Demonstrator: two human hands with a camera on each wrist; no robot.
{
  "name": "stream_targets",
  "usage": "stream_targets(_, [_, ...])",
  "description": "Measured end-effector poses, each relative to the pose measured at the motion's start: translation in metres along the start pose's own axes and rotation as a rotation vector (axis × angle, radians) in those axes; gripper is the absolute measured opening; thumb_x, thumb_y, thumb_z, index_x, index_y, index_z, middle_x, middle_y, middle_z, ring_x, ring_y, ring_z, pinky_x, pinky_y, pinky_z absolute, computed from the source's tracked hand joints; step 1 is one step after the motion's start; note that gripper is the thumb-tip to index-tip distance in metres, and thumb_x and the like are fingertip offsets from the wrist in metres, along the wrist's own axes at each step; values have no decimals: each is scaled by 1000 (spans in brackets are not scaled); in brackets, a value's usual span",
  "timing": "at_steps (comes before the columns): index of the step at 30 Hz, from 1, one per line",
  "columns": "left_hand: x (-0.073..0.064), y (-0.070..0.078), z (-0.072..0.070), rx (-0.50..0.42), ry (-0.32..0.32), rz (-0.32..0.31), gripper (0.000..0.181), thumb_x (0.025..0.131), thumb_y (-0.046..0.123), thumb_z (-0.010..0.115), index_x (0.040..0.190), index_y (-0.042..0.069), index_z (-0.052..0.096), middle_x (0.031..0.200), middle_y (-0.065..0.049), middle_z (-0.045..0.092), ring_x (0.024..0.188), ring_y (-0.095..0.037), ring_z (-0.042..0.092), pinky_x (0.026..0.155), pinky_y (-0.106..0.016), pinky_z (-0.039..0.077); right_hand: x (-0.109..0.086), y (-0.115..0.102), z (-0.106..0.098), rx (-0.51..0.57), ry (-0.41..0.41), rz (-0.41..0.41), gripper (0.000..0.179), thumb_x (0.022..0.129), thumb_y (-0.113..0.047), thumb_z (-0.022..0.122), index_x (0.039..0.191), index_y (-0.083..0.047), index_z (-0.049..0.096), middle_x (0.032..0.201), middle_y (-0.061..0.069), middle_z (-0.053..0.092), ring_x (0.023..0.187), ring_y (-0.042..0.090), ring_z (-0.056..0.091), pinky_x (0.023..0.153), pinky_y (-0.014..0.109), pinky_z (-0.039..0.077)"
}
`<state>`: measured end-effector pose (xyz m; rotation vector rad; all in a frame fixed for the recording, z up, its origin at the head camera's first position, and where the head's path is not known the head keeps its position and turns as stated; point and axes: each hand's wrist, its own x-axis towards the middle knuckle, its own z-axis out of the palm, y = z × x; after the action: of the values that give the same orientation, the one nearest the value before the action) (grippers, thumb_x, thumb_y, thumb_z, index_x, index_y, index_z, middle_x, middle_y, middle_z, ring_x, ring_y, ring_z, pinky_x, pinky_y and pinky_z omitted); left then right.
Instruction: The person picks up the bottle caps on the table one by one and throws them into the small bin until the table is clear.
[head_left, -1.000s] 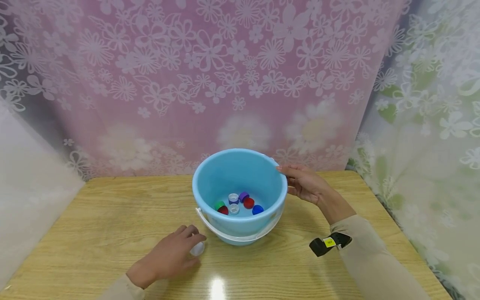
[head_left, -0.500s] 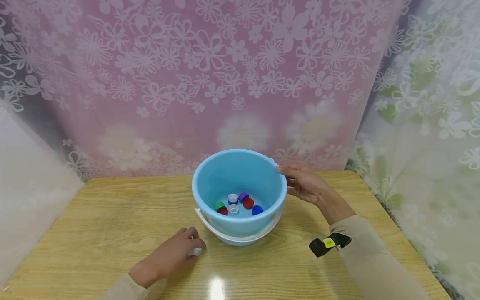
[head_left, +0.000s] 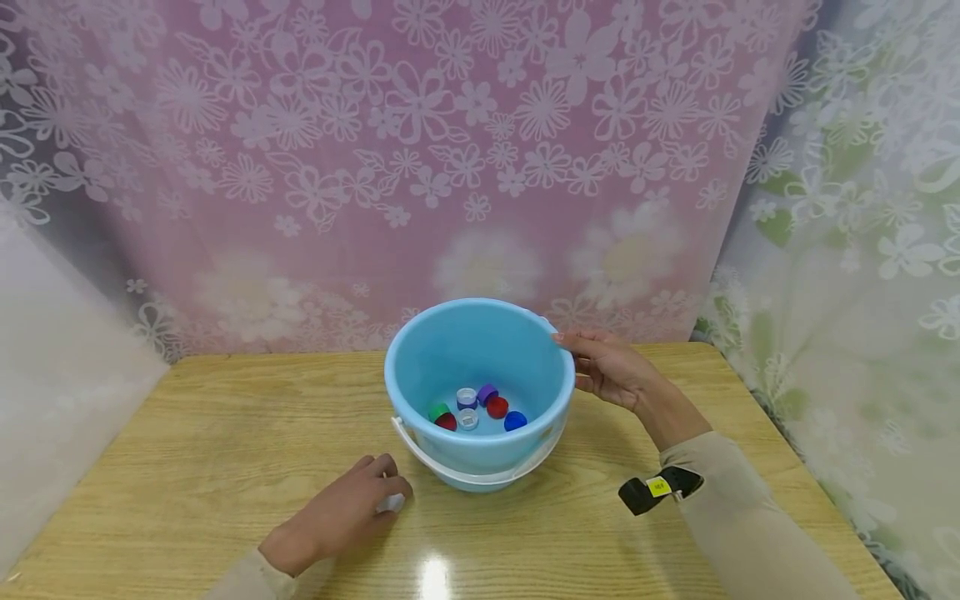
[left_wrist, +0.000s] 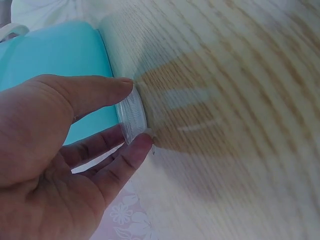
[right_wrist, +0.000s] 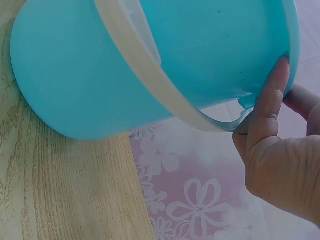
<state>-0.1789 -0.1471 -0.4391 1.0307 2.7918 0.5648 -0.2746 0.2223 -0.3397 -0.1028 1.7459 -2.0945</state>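
My left hand (head_left: 341, 510) pinches a clear ribbed plastic cap (left_wrist: 133, 117) between thumb and fingertips, at the tabletop just left of the bucket's front. In the head view only a pale bit of that cap (head_left: 391, 503) shows past the fingers. A light blue bucket (head_left: 480, 454) stands upright on the table. Its right rim is gripped by my right hand (head_left: 611, 367), thumb at the rim and fingers against the outside. On the bucket floor lie several caps, among them a blue cap (head_left: 515, 421), a red cap (head_left: 497, 407), a purple cap (head_left: 487, 393) and a clear cap (head_left: 468, 418).
The bucket's white handle (head_left: 480, 478) hangs down across its front. A wooden table (head_left: 247, 417) extends on both sides. Behind it hangs a pink flowered curtain (head_left: 480, 167), and a pale flowered curtain (head_left: 862, 292) borders the right side. A black strap (head_left: 660, 487) circles the right sleeve.
The left fingers have closed around the clear cap, which now shows less and looks tilted. The right hand and the bucket stay put.
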Motion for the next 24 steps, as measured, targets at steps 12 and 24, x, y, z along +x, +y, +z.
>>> stream_targets(12, [1, 0, -8, 34, -12, 5, 19, 86, 8, 70, 103, 19, 68, 100, 6, 49, 87, -13, 42, 72, -27, 47, 0, 1, -1, 17, -9, 0, 22, 97, -22, 58, 110, -4, 62, 99, 10, 63, 84, 20, 68, 73, 31, 56])
stream_targets(24, [-3, 5, -38, 76, 81, 6, 24, 84, 5, 71, 107, 14, 68, 100, 5, 48, 87, -14, 42, 69, -27, 46, 1, 1, -2, 15, -9, -1, 24, 97, -23, 59, 111, -4, 61, 100, 10, 63, 85, 21, 68, 74, 32, 56])
